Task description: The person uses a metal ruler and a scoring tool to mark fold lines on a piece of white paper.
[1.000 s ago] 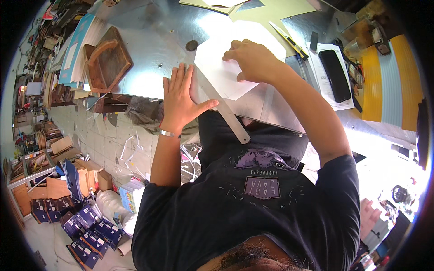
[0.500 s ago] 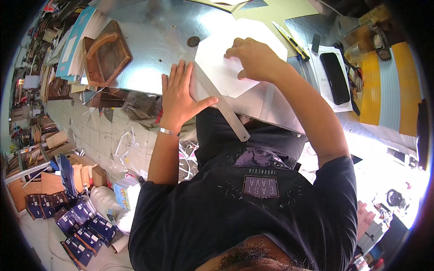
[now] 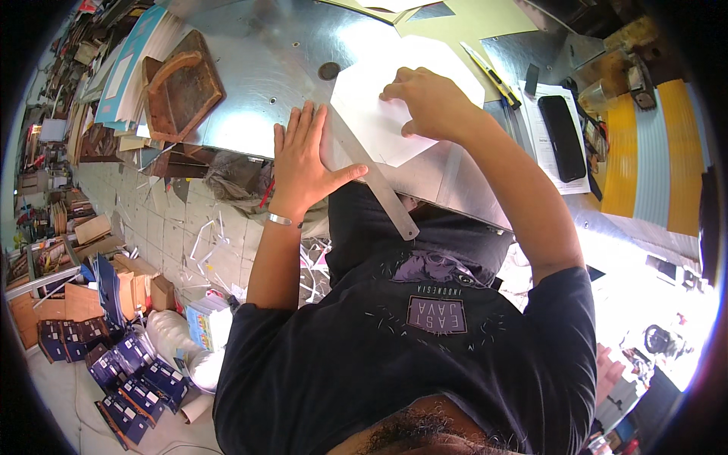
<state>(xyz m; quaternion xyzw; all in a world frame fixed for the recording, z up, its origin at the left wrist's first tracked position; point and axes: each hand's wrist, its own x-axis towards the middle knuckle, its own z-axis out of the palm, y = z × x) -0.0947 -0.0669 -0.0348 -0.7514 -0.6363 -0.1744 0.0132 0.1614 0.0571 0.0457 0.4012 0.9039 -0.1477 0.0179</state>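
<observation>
A white sheet with cut-off corners point(image 3: 368, 87) lies on the metal tabletop point(image 3: 250, 64). Along its left edge rests a steel ruler point(image 3: 390, 203), whose near end sticks out past the table edge. My left hand point(image 3: 303, 159) is open and flat at the ruler's left side, its fingers together and its thumb stretched across the ruler. Over the sheet, my right hand point(image 3: 428, 102) has bent fingers, with the thumb apart from them. Nothing shows between them, and the fingertips touch or nearly touch the paper.
Right of the sheet lie a yellow-and-black box cutter point(image 3: 493, 76) and a black phone point(image 3: 563, 136) on printed paper. A wooden tool with a handle point(image 3: 182, 87) sits at the left, beside a stack of blue-covered sheets point(image 3: 133, 72). Pale green board point(image 3: 470, 23) lies at the back.
</observation>
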